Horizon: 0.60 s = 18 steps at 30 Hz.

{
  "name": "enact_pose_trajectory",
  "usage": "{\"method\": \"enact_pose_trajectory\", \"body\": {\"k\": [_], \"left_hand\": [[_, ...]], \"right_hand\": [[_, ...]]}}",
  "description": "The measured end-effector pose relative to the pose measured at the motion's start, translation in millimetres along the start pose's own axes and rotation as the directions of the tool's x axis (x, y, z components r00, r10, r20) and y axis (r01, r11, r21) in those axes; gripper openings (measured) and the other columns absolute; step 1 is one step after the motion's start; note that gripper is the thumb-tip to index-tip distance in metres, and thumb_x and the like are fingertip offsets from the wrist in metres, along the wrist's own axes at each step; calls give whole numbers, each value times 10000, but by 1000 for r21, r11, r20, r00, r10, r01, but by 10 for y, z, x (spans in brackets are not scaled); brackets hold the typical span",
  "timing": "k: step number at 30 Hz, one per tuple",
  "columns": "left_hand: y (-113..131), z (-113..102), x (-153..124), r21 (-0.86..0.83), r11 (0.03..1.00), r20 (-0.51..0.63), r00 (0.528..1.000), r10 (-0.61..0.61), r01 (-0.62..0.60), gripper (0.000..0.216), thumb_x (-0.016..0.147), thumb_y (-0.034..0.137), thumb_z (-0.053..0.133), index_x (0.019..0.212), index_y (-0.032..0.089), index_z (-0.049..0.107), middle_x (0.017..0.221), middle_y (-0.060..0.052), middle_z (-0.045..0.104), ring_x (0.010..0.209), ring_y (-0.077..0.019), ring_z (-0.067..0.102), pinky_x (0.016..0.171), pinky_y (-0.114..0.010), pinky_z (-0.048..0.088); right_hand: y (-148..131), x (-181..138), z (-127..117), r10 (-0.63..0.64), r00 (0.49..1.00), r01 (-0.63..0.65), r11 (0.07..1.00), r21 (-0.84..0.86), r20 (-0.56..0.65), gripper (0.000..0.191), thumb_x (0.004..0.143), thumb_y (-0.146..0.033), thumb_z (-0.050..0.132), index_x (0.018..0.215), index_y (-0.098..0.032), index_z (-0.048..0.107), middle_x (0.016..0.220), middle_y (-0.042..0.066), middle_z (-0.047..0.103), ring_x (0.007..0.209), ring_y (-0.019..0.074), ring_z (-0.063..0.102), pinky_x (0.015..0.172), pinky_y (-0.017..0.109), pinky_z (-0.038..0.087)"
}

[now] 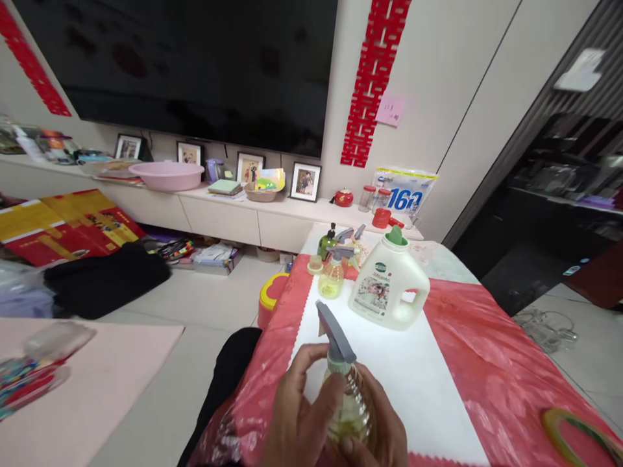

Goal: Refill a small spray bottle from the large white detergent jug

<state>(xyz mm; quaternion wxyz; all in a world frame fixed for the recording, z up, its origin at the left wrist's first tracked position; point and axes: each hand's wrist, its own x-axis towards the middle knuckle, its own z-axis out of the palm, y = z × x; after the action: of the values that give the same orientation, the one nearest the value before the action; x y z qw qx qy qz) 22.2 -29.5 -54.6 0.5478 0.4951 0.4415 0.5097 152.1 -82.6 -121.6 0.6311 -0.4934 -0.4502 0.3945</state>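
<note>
Tabletop (pixel 467 311), tape (pixel 553 421), jug (pixel 382 288) beyond held sprayer (pixel 357 399)

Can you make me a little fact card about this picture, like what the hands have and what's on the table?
Hands: left hand and right hand, both around a spray bottle
Bottle top: grey sprayer
Beyond it: white jug with green cap
Left of jug: second bottle
Table: red cover, white sheet on it
Near right corner: tape
Wall: big TV
</note>
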Motion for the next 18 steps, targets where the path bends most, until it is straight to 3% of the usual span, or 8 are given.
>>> {"method": "enact_pose_trajectory", "body": {"k": [4,10,13,16,18], "left_hand": [[60,-53,46,180,980,109,992,67,-86,334,821,508,699,951,207,642,873,-26,703,843,-206,639,760,-285,512],[100,-127,159,-18,999,301,953,-36,44,323,848,460,703,1023,188,694,1006,-39,719,981,-214,638,863,-295,490],[71,-134,184,-66,994,351,935,-57,85,350,826,464,734,1034,184,703,988,-37,722,946,-206,644,855,-303,494],[20,-105,172,-105,983,397,913,-98,152,390,800,497,757,1030,187,703,947,-31,717,923,-203,649,850,-311,502],[-29,-91,169,-102,985,442,893,-80,138,437,807,524,743,1096,200,699,1053,-52,721,1046,-234,645,952,-351,490]], "right_hand": [[-18,-53,-27,37,999,-34,992,-118,16,801,715,-569,783,1396,-223,542,1426,116,553,1352,320,489,1150,444,402],[-128,38,-75,67,982,-74,997,32,179,765,736,-514,782,1402,-222,541,1429,110,555,1340,318,507,1096,417,464],[-176,74,-51,94,970,-110,992,59,224,750,730,-495,784,1397,-243,549,1433,93,554,1333,312,514,1094,404,463],[-218,86,-23,117,964,-132,990,48,238,757,729,-526,771,1400,-254,550,1430,89,554,1341,307,506,1110,400,443],[-241,78,-88,124,962,-125,992,-10,243,780,723,-567,764,1399,-241,552,1399,104,576,1317,313,527,1076,391,474]]}}
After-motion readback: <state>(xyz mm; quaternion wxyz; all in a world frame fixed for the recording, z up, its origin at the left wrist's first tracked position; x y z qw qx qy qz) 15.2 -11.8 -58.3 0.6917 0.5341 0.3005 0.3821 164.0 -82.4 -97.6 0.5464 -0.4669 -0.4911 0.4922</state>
